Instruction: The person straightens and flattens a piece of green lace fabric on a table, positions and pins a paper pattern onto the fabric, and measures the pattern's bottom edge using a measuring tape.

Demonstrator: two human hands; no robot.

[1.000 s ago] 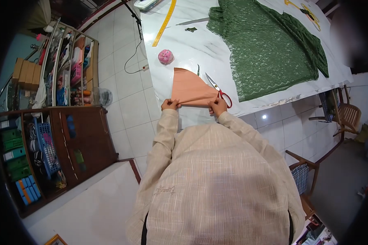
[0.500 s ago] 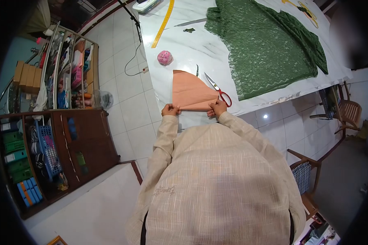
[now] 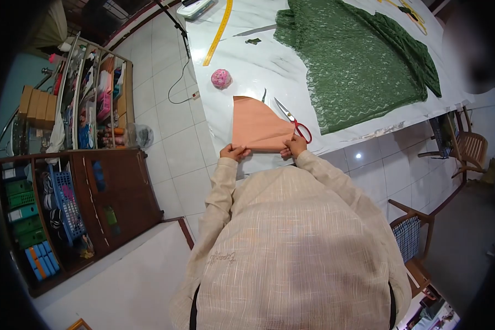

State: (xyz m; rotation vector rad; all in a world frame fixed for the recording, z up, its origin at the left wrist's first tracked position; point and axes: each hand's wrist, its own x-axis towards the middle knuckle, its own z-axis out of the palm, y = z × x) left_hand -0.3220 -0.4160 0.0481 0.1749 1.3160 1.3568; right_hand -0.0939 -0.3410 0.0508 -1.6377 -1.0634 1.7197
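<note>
A salmon-coloured piece of fabric (image 3: pixel 260 124) with a curved right edge lies at the near edge of the table. My left hand (image 3: pixel 235 152) pinches its near left corner. At the near right corner, my right hand (image 3: pixel 294 147) grips the same piece between thumb and fingers. Red-handled scissors (image 3: pixel 295 122) rest just beyond my right hand, beside the fabric, blades pointing away to the left. A pink ball-shaped pincushion (image 3: pixel 221 78) sits past the fabric's far left corner. One small dark slim tool (image 3: pixel 264 95) lies near the scissor tips.
Green lace fabric (image 3: pixel 363 71) spreads over the right of the white table (image 3: pixel 269 66). A yellow curved ruler (image 3: pixel 218 34) and a plastic box (image 3: pixel 199 9) lie at the far left. Shelves stand to the left, with a brown cabinet (image 3: pixel 121 187); wooden chairs (image 3: pixel 470 144) are at the right.
My left hand has shifted slightly right along the near edge of the salmon fabric, its fingers further over the cloth. My right hand stays nearly in place.
</note>
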